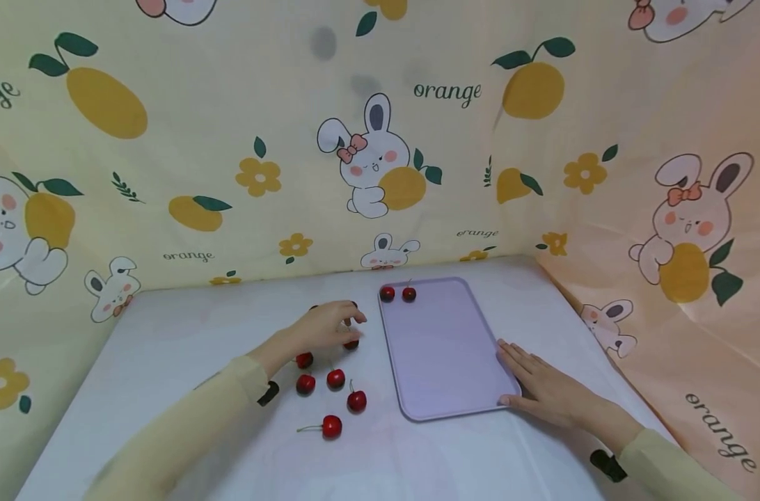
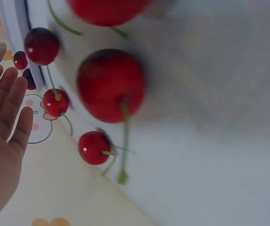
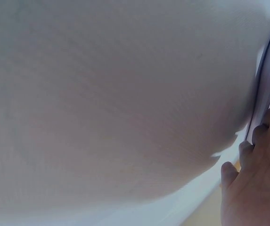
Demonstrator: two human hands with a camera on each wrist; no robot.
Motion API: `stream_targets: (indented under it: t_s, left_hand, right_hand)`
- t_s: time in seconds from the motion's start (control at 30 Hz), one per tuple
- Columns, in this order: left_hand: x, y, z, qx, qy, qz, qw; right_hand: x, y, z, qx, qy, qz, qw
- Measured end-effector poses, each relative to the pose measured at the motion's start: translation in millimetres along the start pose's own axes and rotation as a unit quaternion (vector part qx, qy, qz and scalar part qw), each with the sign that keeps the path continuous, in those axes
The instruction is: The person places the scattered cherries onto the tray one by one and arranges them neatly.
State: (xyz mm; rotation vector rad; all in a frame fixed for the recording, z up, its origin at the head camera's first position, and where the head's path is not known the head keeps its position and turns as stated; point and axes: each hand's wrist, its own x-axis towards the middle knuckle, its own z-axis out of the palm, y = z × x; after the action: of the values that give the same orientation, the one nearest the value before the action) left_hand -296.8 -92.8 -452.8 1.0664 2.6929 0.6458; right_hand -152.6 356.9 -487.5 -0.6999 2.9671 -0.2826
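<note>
My left hand [image 1: 322,327] hovers over the cherries left of the tray, fingers loosely bent with nothing between them. Under its fingertips lies a dark red cherry [image 1: 351,344], partly covered by the hand. In the left wrist view the same hand [image 2: 5,122] has its fingers extended, beside several stemmed cherries [image 2: 110,84]. A lilac rectangular tray [image 1: 449,348] carries two cherries, one in the far left corner [image 1: 387,293] and another cherry [image 1: 408,293] just right of it. My right hand [image 1: 545,386] rests against the tray's right edge with straight fingers.
Nearer to me, several more cherries lie on the white tabletop [image 1: 242,431], including a front cherry [image 1: 332,427] with its stem pointing left. A printed cloth with rabbits and oranges [image 1: 280,104] hangs behind the table and along its sides.
</note>
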Motion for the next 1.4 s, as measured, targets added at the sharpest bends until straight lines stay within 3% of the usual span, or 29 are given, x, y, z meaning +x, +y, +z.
stream_targets:
  t_s: [0.4,0.9,1.4]
  left_hand:
    - [-16.4,-7.6,5.4,0.018,-0.004,0.001,0.9998]
    - [-18.1,-12.8,17.6,0.005,-0.007,-0.01,0.9999]
    - [-17.5,-17.4,23.1,-0.01,0.011,0.015,0.9998]
  right_hand:
    - [1.0,2.5,2.5,0.003,-0.008,0.004,1.0]
    - [1.3,2.5,2.6,-0.001,-0.006,-0.001,1.0]
    - [1.3,1.8,2.3,0.001,0.001,-0.006,1.0]
